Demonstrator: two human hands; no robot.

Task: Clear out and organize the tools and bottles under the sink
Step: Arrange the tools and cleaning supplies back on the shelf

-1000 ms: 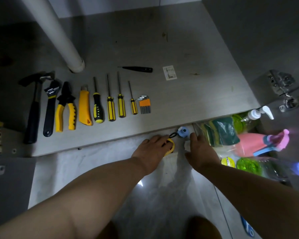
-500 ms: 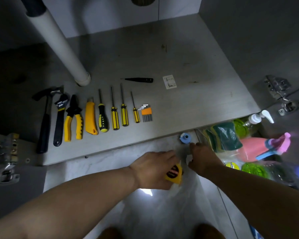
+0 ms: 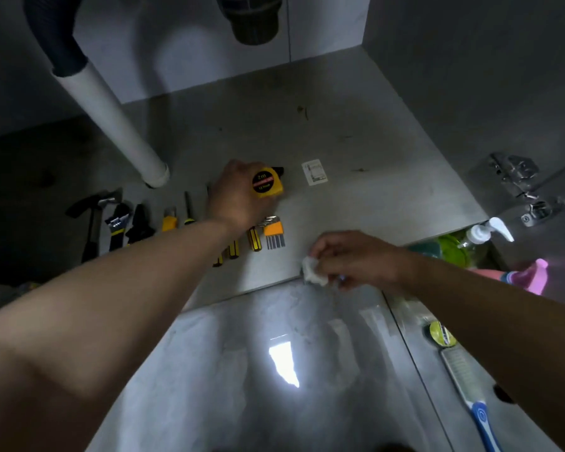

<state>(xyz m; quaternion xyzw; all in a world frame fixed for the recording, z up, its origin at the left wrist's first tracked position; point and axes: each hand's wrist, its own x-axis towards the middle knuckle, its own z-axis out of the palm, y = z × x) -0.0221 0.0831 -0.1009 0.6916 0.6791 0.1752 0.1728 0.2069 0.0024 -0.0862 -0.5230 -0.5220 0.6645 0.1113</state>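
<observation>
Tape measure (image 3: 267,182): yellow, in curled fingers of left hand (image 3: 238,197), over the screwdrivers (image 3: 254,239)
Wad (image 3: 313,270): white, pinched by fingers of right hand (image 3: 356,259), at near edge of shelf (image 3: 388,177)

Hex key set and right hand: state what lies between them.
Nothing: in the head view only bare grey cabinet floor separates the hex key set from the right hand, which pinches a white wad.
</observation>
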